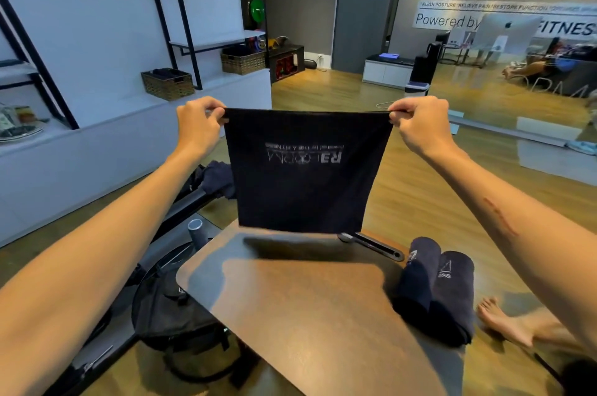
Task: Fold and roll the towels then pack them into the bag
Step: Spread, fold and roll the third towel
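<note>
1. Left hand (197, 124) and right hand (420, 122) each pinch a top corner of the black logo towel (307, 169), stretched between them.
2. Two rolled towels (436, 289) lie below the right hand on the wooden table (290, 298).
3. A black bag (171, 315) sits below the left forearm.

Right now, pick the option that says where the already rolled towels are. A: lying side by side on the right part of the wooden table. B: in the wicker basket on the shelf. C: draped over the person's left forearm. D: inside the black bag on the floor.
A: two rolled towels lie side by side on the right part of the wooden table, while the left hand and right hand hold another black towel stretched out above it.
</note>
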